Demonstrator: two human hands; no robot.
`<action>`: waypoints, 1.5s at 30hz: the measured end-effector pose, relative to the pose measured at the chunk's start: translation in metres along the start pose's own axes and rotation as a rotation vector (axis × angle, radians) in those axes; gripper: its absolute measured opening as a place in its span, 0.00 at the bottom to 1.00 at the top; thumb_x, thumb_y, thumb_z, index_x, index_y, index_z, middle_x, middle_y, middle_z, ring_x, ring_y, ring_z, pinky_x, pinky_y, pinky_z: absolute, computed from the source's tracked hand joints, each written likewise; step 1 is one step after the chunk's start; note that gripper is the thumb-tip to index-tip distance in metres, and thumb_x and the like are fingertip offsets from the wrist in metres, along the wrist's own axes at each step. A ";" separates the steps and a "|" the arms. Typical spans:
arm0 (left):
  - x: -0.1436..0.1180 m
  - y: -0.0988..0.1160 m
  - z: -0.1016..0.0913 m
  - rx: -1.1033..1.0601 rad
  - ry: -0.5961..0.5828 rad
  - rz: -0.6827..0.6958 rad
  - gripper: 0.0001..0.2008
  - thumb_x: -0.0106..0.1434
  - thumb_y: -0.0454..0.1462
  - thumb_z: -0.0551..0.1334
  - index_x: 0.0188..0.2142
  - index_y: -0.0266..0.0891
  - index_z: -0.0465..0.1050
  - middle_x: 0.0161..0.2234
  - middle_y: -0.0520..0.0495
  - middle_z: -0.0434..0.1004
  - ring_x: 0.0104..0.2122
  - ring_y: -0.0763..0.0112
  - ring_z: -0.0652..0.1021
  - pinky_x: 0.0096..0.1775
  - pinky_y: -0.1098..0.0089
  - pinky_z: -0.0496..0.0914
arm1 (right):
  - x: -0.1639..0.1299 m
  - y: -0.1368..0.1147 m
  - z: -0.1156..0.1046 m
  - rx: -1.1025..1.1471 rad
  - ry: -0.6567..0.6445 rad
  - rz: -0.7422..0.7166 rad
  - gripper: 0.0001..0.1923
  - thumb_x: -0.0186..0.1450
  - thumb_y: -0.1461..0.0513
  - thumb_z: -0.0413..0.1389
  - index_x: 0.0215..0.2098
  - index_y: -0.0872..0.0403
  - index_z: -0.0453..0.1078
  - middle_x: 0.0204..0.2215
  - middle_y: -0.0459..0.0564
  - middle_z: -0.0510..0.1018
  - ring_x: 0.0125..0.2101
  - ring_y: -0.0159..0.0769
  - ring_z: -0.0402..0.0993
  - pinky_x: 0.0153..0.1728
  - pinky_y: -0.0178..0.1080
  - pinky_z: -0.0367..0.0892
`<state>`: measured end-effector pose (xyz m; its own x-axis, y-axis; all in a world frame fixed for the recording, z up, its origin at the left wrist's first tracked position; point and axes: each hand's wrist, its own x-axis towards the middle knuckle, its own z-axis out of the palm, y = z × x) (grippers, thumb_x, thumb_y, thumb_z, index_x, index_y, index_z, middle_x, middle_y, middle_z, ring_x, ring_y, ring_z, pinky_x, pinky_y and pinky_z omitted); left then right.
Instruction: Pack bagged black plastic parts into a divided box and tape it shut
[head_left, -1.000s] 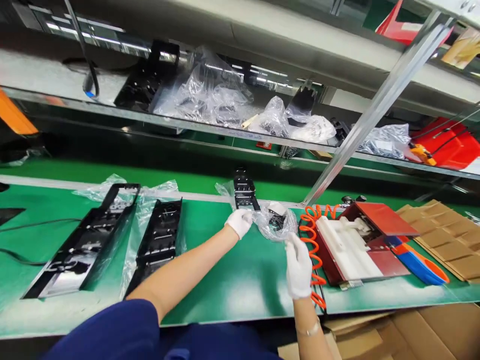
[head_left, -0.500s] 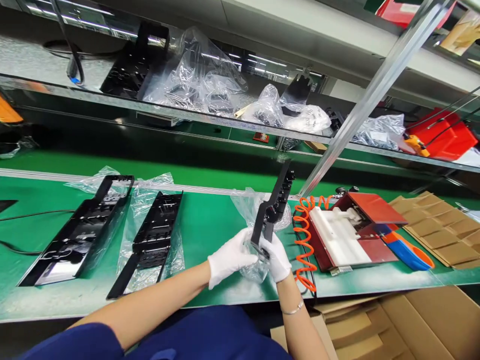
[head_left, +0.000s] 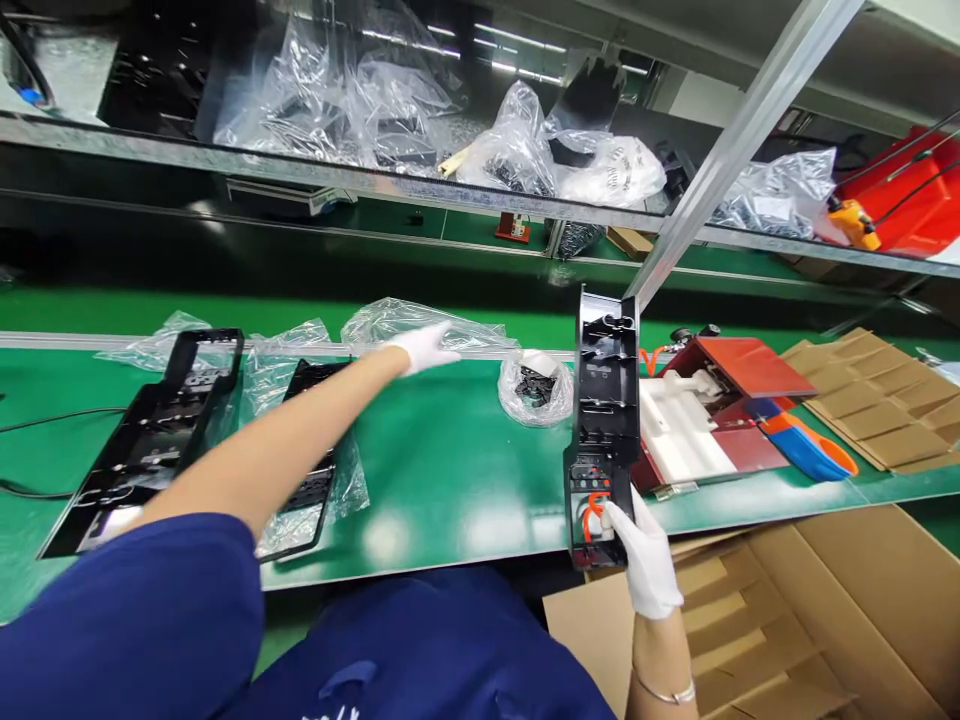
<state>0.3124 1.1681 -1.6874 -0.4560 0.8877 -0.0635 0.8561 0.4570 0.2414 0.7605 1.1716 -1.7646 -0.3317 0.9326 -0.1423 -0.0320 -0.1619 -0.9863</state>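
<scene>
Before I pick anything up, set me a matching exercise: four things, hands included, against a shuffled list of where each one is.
Things
1. Right hand
2. Cardboard box
3. Left hand
4. Clear bag with small black pieces

Places
A. At the clear plastic wrap by the back edge
B. Lying on the green table
C. Gripping the near end of the black tray
D. Lower than the table, on the right

Right pairs
1-C, 2-D, 3-A, 4-B
</scene>
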 end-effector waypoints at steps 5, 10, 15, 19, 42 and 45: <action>0.059 0.031 0.053 0.069 0.019 -0.104 0.45 0.66 0.50 0.59 0.73 0.41 0.35 0.68 0.31 0.58 0.62 0.47 0.68 0.56 0.56 0.68 | -0.011 -0.012 0.002 -0.039 -0.016 0.023 0.27 0.54 0.47 0.66 0.46 0.53 0.75 0.23 0.44 0.71 0.25 0.35 0.62 0.29 0.39 0.63; 0.106 0.031 0.069 0.094 0.045 -0.196 0.31 0.69 0.48 0.57 0.66 0.35 0.58 0.57 0.30 0.71 0.57 0.48 0.73 0.53 0.51 0.71 | -0.032 -0.014 -0.007 -0.097 -0.025 0.064 0.21 0.55 0.44 0.65 0.33 0.52 0.74 0.20 0.43 0.67 0.23 0.33 0.59 0.27 0.37 0.60; 0.135 0.030 0.065 0.099 -0.003 -0.192 0.23 0.67 0.48 0.62 0.55 0.36 0.70 0.53 0.38 0.74 0.50 0.57 0.77 0.51 0.52 0.72 | -0.043 -0.007 -0.020 -0.126 0.059 0.104 0.27 0.54 0.42 0.64 0.41 0.52 0.75 0.21 0.41 0.65 0.24 0.33 0.58 0.28 0.36 0.59; 0.148 0.054 0.075 0.081 0.072 -0.073 0.30 0.67 0.49 0.60 0.64 0.40 0.62 0.63 0.36 0.64 0.61 0.51 0.68 0.59 0.48 0.65 | -0.045 -0.002 -0.025 -0.138 0.126 0.143 0.39 0.53 0.41 0.64 0.55 0.53 0.72 0.20 0.40 0.65 0.24 0.34 0.59 0.27 0.36 0.60; -0.101 0.050 0.037 -0.169 -0.258 0.566 0.14 0.65 0.46 0.56 0.36 0.42 0.78 0.41 0.47 0.81 0.41 0.60 0.78 0.46 0.64 0.71 | -0.037 0.002 -0.064 -0.118 0.147 0.131 0.43 0.55 0.43 0.65 0.62 0.56 0.68 0.23 0.44 0.72 0.26 0.36 0.65 0.29 0.38 0.67; -0.160 0.036 0.063 -0.154 -0.533 0.575 0.12 0.63 0.44 0.58 0.32 0.42 0.78 0.44 0.43 0.81 0.44 0.56 0.79 0.49 0.61 0.71 | -0.032 -0.003 -0.060 -0.170 0.084 0.142 0.42 0.56 0.44 0.65 0.62 0.55 0.68 0.24 0.43 0.72 0.26 0.34 0.64 0.29 0.37 0.65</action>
<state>0.4319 1.0461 -1.7300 0.2581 0.9068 -0.3335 0.8608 -0.0590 0.5056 0.8275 1.1618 -1.7625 -0.2420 0.9290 -0.2801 0.1707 -0.2434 -0.9548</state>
